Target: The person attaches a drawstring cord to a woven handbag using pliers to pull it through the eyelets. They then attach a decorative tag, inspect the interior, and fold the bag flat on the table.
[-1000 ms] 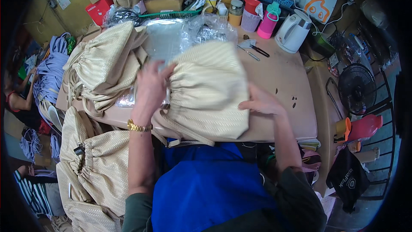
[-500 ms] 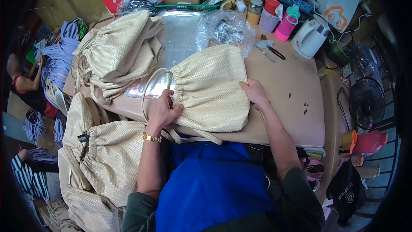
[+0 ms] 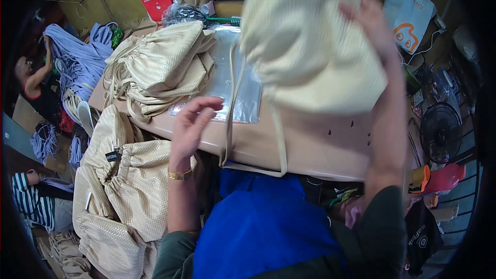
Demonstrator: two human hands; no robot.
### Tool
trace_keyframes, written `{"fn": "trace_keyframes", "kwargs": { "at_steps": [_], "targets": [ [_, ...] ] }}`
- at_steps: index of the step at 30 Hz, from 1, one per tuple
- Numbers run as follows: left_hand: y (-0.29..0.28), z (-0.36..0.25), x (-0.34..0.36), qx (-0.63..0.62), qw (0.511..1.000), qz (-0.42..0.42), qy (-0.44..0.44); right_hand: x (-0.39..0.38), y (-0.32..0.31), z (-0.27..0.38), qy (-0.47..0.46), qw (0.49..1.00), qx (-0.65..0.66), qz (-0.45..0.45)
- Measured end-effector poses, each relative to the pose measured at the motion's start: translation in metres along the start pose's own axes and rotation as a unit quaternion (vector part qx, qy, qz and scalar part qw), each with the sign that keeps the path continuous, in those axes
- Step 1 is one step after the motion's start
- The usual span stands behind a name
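A cream woven drawstring bag (image 3: 310, 46) is lifted above the table, tilted and slightly blurred. My right hand (image 3: 373, 28) grips its right side, with the fingertips pressed into the material. Its thin straps (image 3: 282, 134) dangle toward the table's near edge. Left of those straps my left hand (image 3: 194, 124) is held up with nothing in it, its fingers partly bent and apart. Just beyond it, more cream bags (image 3: 163, 64) lie piled on the table beside flat clear plastic sleeves (image 3: 248, 95).
Further woven bags (image 3: 139, 181) are heaped at my left, below the tan tabletop (image 3: 315, 144). A red box (image 3: 159, 4) stands at the back. On the right are a black fan (image 3: 440, 126) and a pink container (image 3: 445, 178). A co-worker (image 3: 39, 90) handles lavender strips (image 3: 82, 64) far left.
The bag has risen off the table and swung up and right in my right hand. My left hand has let go of it. The co-worker's arm has gone up.
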State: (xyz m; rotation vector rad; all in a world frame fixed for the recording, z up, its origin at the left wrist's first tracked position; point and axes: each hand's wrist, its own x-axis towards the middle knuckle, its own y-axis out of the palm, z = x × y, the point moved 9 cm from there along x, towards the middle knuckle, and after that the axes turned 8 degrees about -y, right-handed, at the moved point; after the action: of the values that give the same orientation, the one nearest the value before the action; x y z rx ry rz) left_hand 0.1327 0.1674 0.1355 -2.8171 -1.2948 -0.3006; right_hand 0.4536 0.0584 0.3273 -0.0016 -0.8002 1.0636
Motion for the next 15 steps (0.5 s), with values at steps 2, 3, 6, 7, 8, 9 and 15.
{"fn": "trace_keyframes", "kwargs": {
  "at_steps": [2,3,6,7,8,9,15],
  "targets": [
    [-0.025,-0.019,-0.005,-0.069,0.996,-0.047,0.031,0.037,-0.015,0.062,-0.098,0.992,-0.076,0.013],
    [-0.023,-0.026,0.0,-0.085,0.994,-0.042,0.05,0.043,-0.029,0.092,-0.124,0.983,-0.135,0.009],
    [-0.022,-0.033,-0.001,-0.111,0.992,-0.003,0.068,0.062,-0.022,0.13,-0.19,0.943,-0.272,0.03],
    [-0.021,-0.026,-0.001,-0.133,0.99,0.005,0.051,0.065,-0.015,0.133,-0.212,0.924,-0.316,0.039],
    [-0.017,-0.019,0.0,-0.156,0.987,0.016,0.033,0.065,-0.009,0.135,-0.232,0.902,-0.362,0.044],
    [-0.01,-0.013,0.003,-0.181,0.983,0.031,0.016,0.063,-0.004,0.137,-0.255,0.873,-0.412,0.046],
    [0.009,0.022,-0.018,-0.389,0.918,0.055,-0.044,-0.038,0.108,0.086,-0.473,0.693,-0.53,0.122]
  ]
}}
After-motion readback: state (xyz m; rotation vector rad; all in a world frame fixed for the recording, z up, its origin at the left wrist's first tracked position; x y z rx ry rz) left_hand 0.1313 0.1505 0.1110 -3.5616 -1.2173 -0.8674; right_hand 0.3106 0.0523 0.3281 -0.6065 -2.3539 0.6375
